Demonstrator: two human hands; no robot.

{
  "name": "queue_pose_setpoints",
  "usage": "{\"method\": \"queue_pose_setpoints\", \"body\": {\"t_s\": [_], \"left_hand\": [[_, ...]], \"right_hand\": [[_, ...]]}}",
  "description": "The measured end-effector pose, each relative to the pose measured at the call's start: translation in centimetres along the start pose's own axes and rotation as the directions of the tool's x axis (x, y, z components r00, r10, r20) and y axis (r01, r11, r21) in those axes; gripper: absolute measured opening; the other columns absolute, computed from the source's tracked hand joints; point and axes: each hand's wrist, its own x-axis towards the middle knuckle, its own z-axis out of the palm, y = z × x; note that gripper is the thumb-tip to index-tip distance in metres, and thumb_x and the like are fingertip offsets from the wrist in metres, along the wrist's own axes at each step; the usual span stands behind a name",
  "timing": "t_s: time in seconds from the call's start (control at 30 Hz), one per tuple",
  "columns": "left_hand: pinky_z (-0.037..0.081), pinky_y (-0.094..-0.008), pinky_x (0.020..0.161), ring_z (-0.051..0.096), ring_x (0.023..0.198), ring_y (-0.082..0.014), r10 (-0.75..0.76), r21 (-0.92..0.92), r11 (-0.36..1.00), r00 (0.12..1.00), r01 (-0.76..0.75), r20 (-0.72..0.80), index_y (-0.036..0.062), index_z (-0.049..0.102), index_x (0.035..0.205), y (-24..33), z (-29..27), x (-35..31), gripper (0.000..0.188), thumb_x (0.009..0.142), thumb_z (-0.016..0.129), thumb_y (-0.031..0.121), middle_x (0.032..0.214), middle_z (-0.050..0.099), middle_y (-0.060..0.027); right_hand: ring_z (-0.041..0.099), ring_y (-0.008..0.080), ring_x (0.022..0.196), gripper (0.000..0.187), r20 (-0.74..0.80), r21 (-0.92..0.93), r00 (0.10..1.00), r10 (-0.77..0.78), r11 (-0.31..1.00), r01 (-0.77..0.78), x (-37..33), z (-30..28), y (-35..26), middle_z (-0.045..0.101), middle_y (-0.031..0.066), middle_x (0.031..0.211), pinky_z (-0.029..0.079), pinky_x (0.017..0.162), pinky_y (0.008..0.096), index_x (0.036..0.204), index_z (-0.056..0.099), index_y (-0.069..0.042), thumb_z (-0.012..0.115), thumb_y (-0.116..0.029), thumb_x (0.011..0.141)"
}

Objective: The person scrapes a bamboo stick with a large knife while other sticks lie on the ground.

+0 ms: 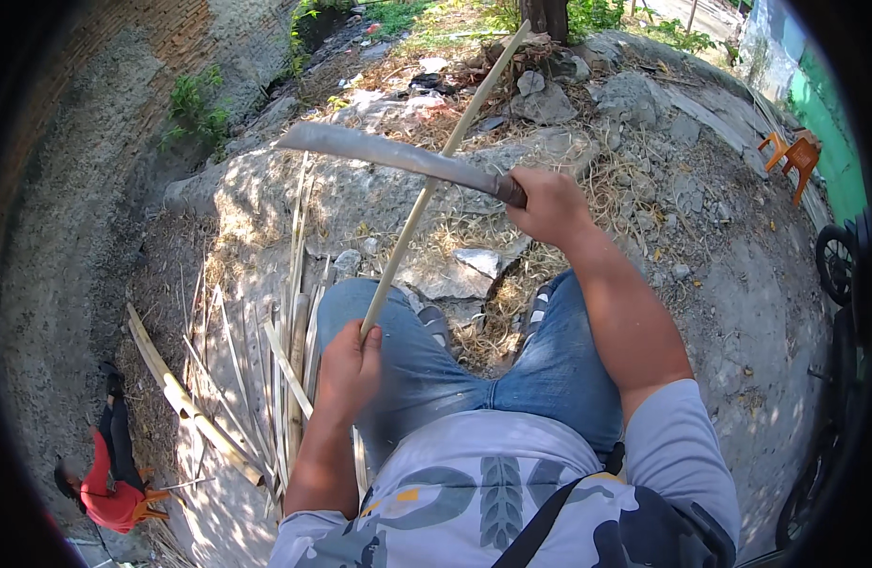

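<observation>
My left hand (349,371) grips the near end of a long thin bamboo strip (445,153) above my left knee; the strip slants up and away to the right. My right hand (549,204) is closed around the handle of a long grey machete (379,151). The blade points left and crosses over the strip at about its middle. I am seated, in blue jeans, with my knees apart.
A pile of split bamboo strips (256,379) lies on the ground to my left. Broken concrete slabs and rubble (549,95) lie ahead. A person in a red top (109,488) sits at the lower left. An orange stool (793,156) and a motorbike wheel (836,260) are at the right.
</observation>
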Motion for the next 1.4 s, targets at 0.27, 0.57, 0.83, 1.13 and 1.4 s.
{"method": "queue_pose_setpoints", "body": {"t_s": [0.27, 0.57, 0.83, 1.13, 1.4], "left_hand": [[0.048, -0.0454, 0.066, 0.064, 0.071, -0.0364, 0.003, -0.016, 1.0, 0.999, -0.004, -0.035, -0.0017, 0.064, 0.105, -2.7, 0.3, 0.0, 0.028, 0.104, 0.057, 0.026, 0.078, 0.064, -0.0219], [0.047, -0.044, 0.063, 0.062, 0.067, -0.0358, 0.017, 0.029, 0.999, 0.996, -0.014, -0.089, -0.0016, 0.064, 0.104, -0.7, -1.1, -0.7, 0.026, 0.103, 0.057, 0.024, 0.076, 0.063, -0.0207], [0.048, -0.0443, 0.065, 0.063, 0.069, -0.0361, 0.03, 0.008, 1.0, 0.998, -0.03, -0.058, -0.002, 0.064, 0.104, -0.5, -0.1, -0.4, 0.029, 0.104, 0.057, 0.026, 0.077, 0.064, -0.0213], [0.047, -0.0438, 0.065, 0.063, 0.069, -0.0363, -0.024, 0.051, 0.998, 1.0, 0.023, 0.014, -0.0031, 0.062, 0.106, -0.7, -1.2, -1.9, 0.029, 0.105, 0.055, 0.025, 0.077, 0.063, -0.0221], [0.049, -0.0502, 0.072, 0.064, 0.082, -0.0479, 0.0, 0.053, 0.999, 1.0, -0.001, 0.027, -0.0035, 0.062, 0.106, 0.2, 0.0, -0.8, 0.03, 0.104, 0.056, 0.025, 0.085, 0.066, -0.0274]], "right_hand": [[0.069, 0.0348, 0.08, 0.021, 0.147, -0.126, 0.897, -0.417, 0.891, 0.436, 0.3, 0.6, -0.5, 0.068, 0.0104, 0.079, 0.054, 0.075, 0.0496, 0.089, 0.063, -0.012, 0.074, -0.02, 0.073], [0.068, 0.0388, 0.083, 0.017, -0.03, -0.007, 0.998, 0.058, 0.998, -0.058, 0.6, 0.1, 1.2, 0.068, 0.014, 0.082, 0.053, 0.075, 0.0529, 0.091, 0.063, -0.011, 0.072, -0.021, 0.08], [0.068, 0.0295, 0.075, 0.02, 0.044, -0.135, 0.757, -0.652, 0.747, 0.651, -0.2, 0.7, -2.0, 0.066, 0.0058, 0.074, 0.053, 0.068, 0.0446, 0.084, 0.061, -0.014, 0.072, -0.018, 0.068], [0.069, 0.0396, 0.089, 0.02, 0.07, -0.074, 0.985, 0.16, 0.985, -0.155, 1.3, -1.3, 1.5, 0.072, 0.013, 0.091, 0.054, 0.078, 0.0536, 0.096, 0.067, -0.012, 0.071, -0.021, 0.078], [0.07, 0.032, 0.079, 0.02, 0.171, -0.065, 0.837, -0.519, 0.842, 0.535, -1.2, 0.8, -2.2, 0.068, 0.0098, 0.078, 0.054, 0.073, 0.0468, 0.086, 0.062, -0.014, 0.074, -0.021, 0.071]]}}
